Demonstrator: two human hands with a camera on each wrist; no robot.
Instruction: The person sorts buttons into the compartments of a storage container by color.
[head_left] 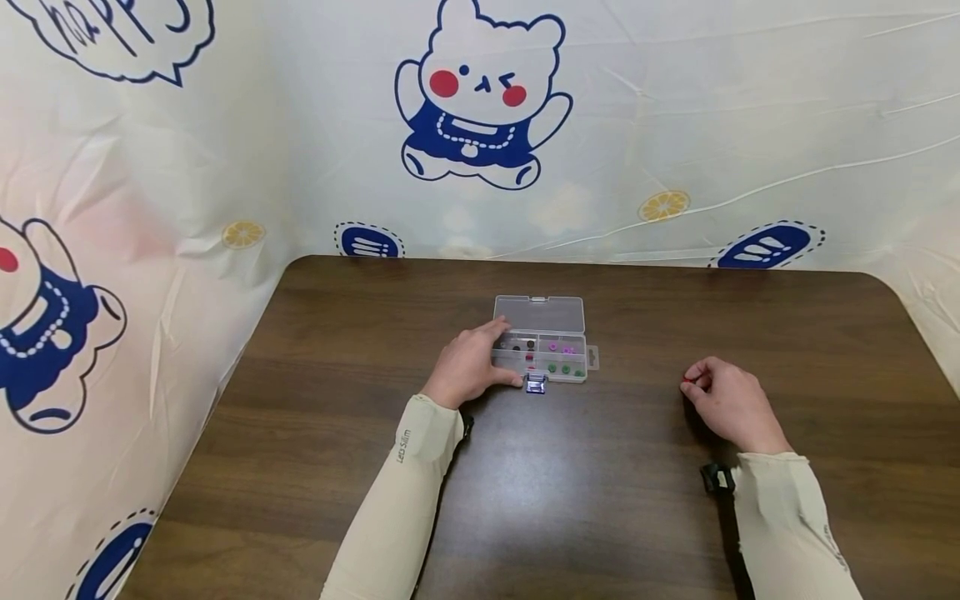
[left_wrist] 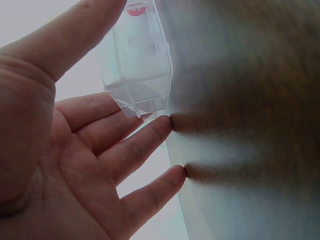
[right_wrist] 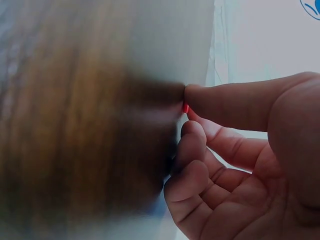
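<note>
A clear plastic compartment box (head_left: 562, 340) sits on the table with its lid (head_left: 538, 315) raised at the back. Small dark, red, purple and green pieces lie in separate compartments. My left hand (head_left: 467, 364) spans the box's left end, thumb at the front corner and forefinger near the back. In the left wrist view the box end (left_wrist: 142, 65) lies between thumb and fingers, and two fingertips touch the table. Off to the right, my right hand (head_left: 731, 404) pinches a tiny red piece (right_wrist: 186, 108) between thumb and forefinger, low at the tabletop; the fingers mostly cover it.
A small shiny blue square (head_left: 536, 384) is at the box's front edge. From the box's right side a clear tab (head_left: 593, 357) sticks out. The brown wooden table (head_left: 600, 517) runs back to a printed cloth (head_left: 637, 125) hanging behind and at the sides.
</note>
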